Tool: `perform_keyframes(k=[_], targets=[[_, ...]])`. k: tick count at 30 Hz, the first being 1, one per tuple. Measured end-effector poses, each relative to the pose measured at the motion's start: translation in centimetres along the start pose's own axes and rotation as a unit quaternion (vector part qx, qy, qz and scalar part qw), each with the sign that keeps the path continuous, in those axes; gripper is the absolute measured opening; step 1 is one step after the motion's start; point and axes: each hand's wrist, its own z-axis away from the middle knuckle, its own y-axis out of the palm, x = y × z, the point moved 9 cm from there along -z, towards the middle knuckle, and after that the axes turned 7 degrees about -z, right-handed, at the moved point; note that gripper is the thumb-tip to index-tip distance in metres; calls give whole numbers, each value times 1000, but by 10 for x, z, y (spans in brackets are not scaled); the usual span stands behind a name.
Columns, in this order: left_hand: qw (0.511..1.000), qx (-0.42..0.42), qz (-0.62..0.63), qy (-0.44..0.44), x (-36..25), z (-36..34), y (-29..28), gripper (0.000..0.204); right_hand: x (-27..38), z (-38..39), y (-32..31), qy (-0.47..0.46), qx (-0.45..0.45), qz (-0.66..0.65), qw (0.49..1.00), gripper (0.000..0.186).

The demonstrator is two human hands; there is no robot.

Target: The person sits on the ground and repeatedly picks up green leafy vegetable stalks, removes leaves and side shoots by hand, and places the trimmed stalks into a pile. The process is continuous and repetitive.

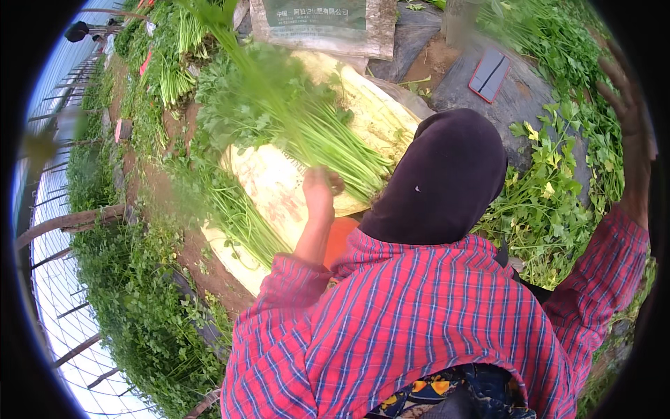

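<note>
My left hand (321, 187) is closed, its fingers curled at the lower ends of celery stalks. A blurred celery bunch (241, 66) rises from about this hand toward the top of the view. Behind it, a pile of celery (342, 146) lies slanted on a pale yellow sheet (272, 181), stalk ends toward me and leaves to the far left. More celery stalks (241, 216) lie on the sheet's left side. My right hand (624, 105) is raised at the far right, fingers spread, with nothing visible in it.
My dark-covered knee (440, 178) stands in the middle, beside an orange-red object (338, 241). A red-edged phone (490, 75) lies on black plastic film (457, 87). A printed sack (321, 28) stands at the back. Leafy plants (118, 279) and a wooden pole (70, 222) are left.
</note>
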Motion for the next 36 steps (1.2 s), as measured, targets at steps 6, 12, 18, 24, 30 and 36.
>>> perform_keyframes(k=[6, 12, 18, 24, 30, 36], targets=[[962, 47, 9, -270, 132, -32, 37, 24, -169, 159, -48, 461, -212, -28, 861, 39], [925, 131, -234, -270, 99, -23, 43, 54, -225, 276, -74, 547, -274, -79, 787, 37], [873, 116, -458, 120, -48, -61, 107, 28, -255, 342, -45, 608, -208, -11, 766, 21], [773, 180, -458, 400, -70, -48, 333, 82, -214, 337, 112, 604, 51, -92, 790, 51], [734, 101, -545, 392, -28, -25, 417, 104, -138, 273, 74, 598, 28, -213, 772, 33], [769, 99, -547, 315, -11, -43, 427, 107, -154, 305, 26, 551, -280, -218, 755, 31]])
